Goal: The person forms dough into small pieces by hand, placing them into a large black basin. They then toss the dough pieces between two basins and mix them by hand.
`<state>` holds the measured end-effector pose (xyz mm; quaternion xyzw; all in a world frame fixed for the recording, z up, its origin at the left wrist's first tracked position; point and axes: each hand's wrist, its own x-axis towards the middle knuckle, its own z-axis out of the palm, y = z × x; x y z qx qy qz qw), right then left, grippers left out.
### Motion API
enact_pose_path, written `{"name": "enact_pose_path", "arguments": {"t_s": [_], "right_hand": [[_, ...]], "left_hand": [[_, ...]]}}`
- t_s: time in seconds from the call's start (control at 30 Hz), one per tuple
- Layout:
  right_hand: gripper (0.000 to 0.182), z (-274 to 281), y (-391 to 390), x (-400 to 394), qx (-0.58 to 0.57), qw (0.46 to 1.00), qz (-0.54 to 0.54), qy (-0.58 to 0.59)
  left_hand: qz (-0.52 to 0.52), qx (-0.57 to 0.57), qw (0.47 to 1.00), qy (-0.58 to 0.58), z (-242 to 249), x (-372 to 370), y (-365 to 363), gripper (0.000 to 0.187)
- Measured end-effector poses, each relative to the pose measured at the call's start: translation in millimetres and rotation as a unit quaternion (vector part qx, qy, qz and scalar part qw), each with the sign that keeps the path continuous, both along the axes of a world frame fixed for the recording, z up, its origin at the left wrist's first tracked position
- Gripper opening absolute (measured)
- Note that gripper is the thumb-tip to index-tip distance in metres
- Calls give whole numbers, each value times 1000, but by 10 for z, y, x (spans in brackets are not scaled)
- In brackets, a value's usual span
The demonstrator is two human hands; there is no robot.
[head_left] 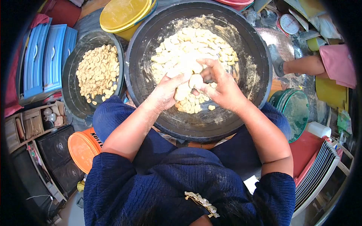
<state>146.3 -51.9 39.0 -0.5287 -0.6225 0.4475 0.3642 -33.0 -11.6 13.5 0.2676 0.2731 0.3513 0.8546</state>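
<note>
A large black basin [200, 130] stands between my knees, holding a heap of pale cashew nuts [222, 49]. Over the near part of the heap, my left hand [167, 90] is closed around several cashew nuts, its thumb pressed toward them. My right hand [224, 86] meets it from the other side, thumb and fingers curled on nuts at the left fingertips. Strong light washes out the nuts between the hands, so single pieces are hard to tell apart there. A smaller dark basin [69, 96] at the left holds browner cashew nuts [98, 69].
A yellow lidded bucket [124, 15] stands behind the smaller basin. An orange bucket [81, 150] is by my left leg, a green tub [296, 113] by my right. Blue drawers [54, 56] stand at the left. Another person's leg [305, 67] reaches in from the right.
</note>
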Motion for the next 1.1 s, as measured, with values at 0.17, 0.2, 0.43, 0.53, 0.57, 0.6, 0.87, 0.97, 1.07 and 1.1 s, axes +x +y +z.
{"name": "enact_pose_path", "arguments": {"t_s": [0.17,0.2,0.43,0.53,0.57,0.6,0.87,0.97,1.07,1.1], "right_hand": [[40,-4,150,278,19,990,7,-138],[41,-32,210,329,96,989,32,-110],[33,69,115,202,-120,987,55,92],[21,24,245,394,-78,994,-67,21],[21,57,300,497,-105,991,-78,30],[29,69,327,538,32,995,-13,-94],[22,26,156,239,-92,995,-25,35],[26,57,288,441,-58,970,-183,147],[35,27,258,546,91,994,-2,-67],[39,41,194,473,79,990,80,-82]], "left_hand": [[-60,48,995,61,-30,-4,59,37],[-60,48,995,60,-40,-21,71,37],[-129,5,990,61,-27,18,-13,42],[-100,-8,991,85,-29,9,28,40],[-105,-31,992,56,-50,-14,30,40],[-111,-54,992,26,-68,-26,31,40],[-205,-18,976,71,-77,33,-32,46],[-211,-20,974,79,-104,20,-25,48],[-217,-24,974,62,-159,26,-16,50],[-223,-28,973,55,-172,27,-20,51]]}}
